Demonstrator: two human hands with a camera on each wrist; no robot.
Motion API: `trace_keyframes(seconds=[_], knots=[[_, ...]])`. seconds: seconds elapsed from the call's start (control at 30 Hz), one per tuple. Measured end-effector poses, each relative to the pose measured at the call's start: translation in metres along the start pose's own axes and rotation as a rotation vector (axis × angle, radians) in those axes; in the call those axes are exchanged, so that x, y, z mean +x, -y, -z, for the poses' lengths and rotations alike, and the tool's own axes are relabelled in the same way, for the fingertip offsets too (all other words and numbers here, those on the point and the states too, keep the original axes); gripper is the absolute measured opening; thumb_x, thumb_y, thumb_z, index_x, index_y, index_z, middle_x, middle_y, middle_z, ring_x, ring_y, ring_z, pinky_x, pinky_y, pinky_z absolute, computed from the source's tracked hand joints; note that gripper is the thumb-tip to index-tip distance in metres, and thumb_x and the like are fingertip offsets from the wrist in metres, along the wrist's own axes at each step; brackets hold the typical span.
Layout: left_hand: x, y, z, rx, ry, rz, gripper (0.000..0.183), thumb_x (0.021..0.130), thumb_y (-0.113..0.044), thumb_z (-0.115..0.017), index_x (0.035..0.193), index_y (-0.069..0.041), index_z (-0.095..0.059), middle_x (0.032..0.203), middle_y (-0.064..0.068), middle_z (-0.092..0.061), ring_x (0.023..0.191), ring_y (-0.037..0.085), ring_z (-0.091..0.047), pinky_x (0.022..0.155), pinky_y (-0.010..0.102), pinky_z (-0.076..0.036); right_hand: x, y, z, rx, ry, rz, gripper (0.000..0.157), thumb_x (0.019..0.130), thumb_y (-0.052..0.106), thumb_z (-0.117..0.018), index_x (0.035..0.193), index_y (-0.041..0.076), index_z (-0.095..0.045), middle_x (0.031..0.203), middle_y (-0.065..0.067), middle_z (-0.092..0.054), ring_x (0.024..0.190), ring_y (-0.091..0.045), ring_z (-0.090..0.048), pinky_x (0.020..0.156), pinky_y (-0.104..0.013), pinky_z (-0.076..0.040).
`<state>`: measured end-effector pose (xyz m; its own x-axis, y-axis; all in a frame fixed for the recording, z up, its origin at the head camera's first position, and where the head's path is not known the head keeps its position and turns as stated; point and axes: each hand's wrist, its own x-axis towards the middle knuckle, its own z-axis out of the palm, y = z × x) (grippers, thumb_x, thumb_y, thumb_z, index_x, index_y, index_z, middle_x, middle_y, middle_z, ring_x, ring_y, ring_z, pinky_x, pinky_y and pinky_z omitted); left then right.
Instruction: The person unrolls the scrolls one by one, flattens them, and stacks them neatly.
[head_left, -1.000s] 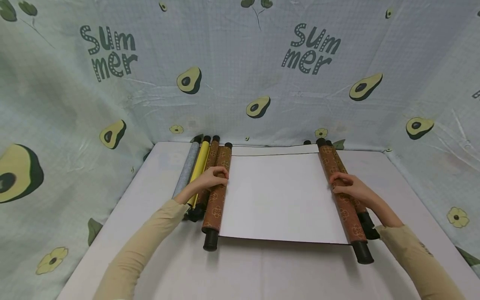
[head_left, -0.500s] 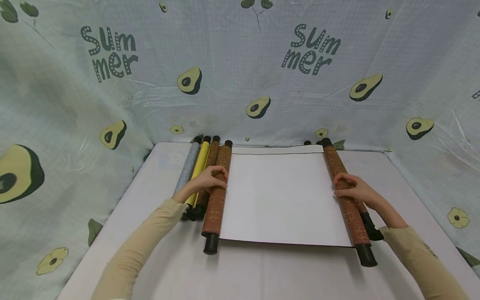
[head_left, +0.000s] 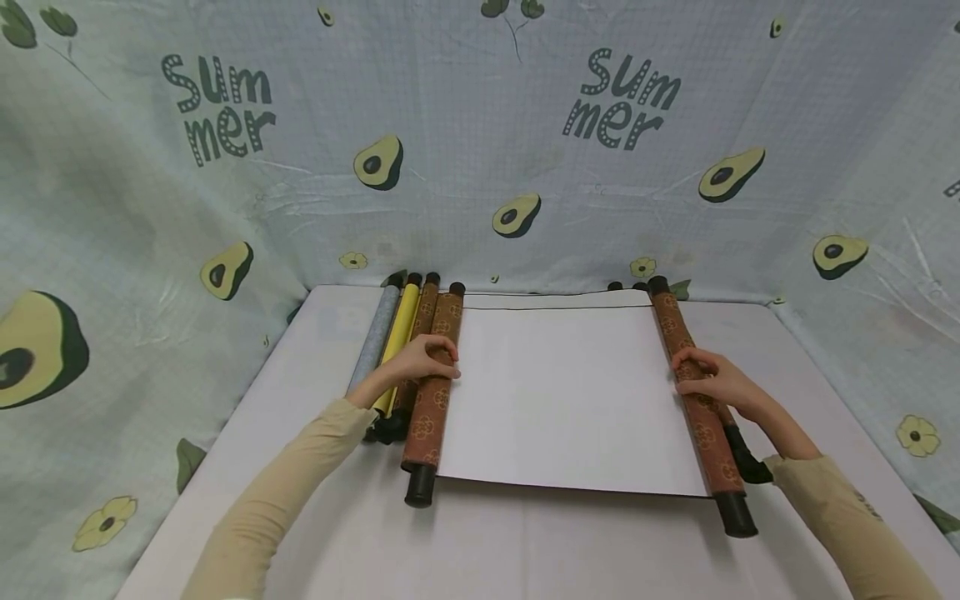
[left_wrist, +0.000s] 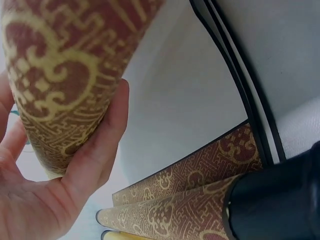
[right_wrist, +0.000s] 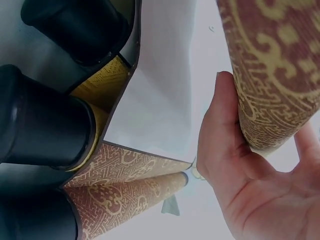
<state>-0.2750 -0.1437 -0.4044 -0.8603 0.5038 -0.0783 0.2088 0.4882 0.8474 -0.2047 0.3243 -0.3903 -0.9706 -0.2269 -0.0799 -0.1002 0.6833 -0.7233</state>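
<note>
A hanging scroll with a white sheet [head_left: 570,400] is spread between two brown, gold-patterned rolled ends with black knobs. My left hand [head_left: 423,360] grips the left rolled end [head_left: 427,421] near its middle. Seen from the left wrist, the thumb [left_wrist: 100,135] lies along one side of the roll and fingers show on the other. My right hand [head_left: 716,385] grips the right rolled end [head_left: 708,437]. In the right wrist view that hand [right_wrist: 240,185] curls round the patterned roll [right_wrist: 280,80]. The scroll's near edge casts a shadow on the table.
Left of the scroll lie a brown roll [head_left: 406,396], a yellow roll [head_left: 401,329] and a grey roll [head_left: 375,333], side by side. Behind my right hand another brown roll's black end [head_left: 746,458] shows. An avocado-print cloth [head_left: 450,100] hangs round the white table [head_left: 525,550].
My right hand and the right rolled end have shifted right and slightly nearer, and more white sheet shows between the two ends. My left hand has hardly moved.
</note>
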Motion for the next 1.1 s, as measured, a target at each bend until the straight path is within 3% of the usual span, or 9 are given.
trace_keyframes(seconds=[0.17,0.4,0.67,0.9,1.1], knots=[[0.001,0.001,-0.003,0.017,-0.031,-0.034,0.020,0.074,-0.003,-0.067,0.090,0.003,-0.057,0.092,0.014,-0.056,0.081,0.018,-0.045,0.063,0.025,-0.038,-0.001,-0.001,0.001,0.021,-0.005,0.005,0.032,0.084,0.017,-0.060,0.105,-0.002,-0.047,0.123,-0.019,-0.039,0.105,-0.032,-0.036,0.072,-0.034,-0.037],[0.000,0.000,-0.003,-0.027,-0.064,-0.017,0.015,0.074,0.002,-0.061,0.087,0.003,-0.054,0.089,0.015,-0.053,0.078,0.020,-0.043,0.060,0.025,-0.035,-0.006,-0.001,0.003,0.030,0.006,0.013,0.031,0.084,0.018,-0.060,0.103,-0.003,-0.047,0.127,-0.023,-0.035,0.112,-0.039,-0.033,0.073,-0.036,-0.037],[-0.002,-0.003,0.001,-0.047,-0.050,0.006,0.012,0.076,0.003,-0.057,0.087,0.005,-0.053,0.088,0.013,-0.051,0.066,0.018,-0.040,0.050,0.026,-0.033,-0.012,-0.008,0.008,0.074,-0.002,-0.039,0.031,0.084,0.018,-0.060,0.104,-0.001,-0.046,0.122,-0.020,-0.037,0.090,-0.027,-0.040,0.059,-0.033,-0.041],[-0.001,0.000,0.003,-0.084,-0.030,0.074,0.010,0.082,-0.005,-0.057,0.089,0.000,-0.054,0.091,0.010,-0.050,0.051,0.014,-0.037,0.045,0.027,-0.034,-0.013,-0.015,0.013,0.070,-0.005,-0.062,0.028,0.084,0.017,-0.060,0.104,0.002,-0.046,0.114,-0.015,-0.040,0.077,-0.016,-0.042,0.055,-0.032,-0.042],[-0.001,0.001,0.006,-0.052,-0.034,0.027,0.013,0.081,-0.003,-0.059,0.091,0.005,-0.055,0.097,0.015,-0.053,0.070,0.017,-0.044,0.056,0.026,-0.038,-0.013,-0.017,0.015,0.086,-0.003,-0.081,0.029,0.085,0.021,-0.059,0.104,0.004,-0.046,0.109,-0.007,-0.041,0.078,-0.017,-0.043,0.057,-0.034,-0.042]])
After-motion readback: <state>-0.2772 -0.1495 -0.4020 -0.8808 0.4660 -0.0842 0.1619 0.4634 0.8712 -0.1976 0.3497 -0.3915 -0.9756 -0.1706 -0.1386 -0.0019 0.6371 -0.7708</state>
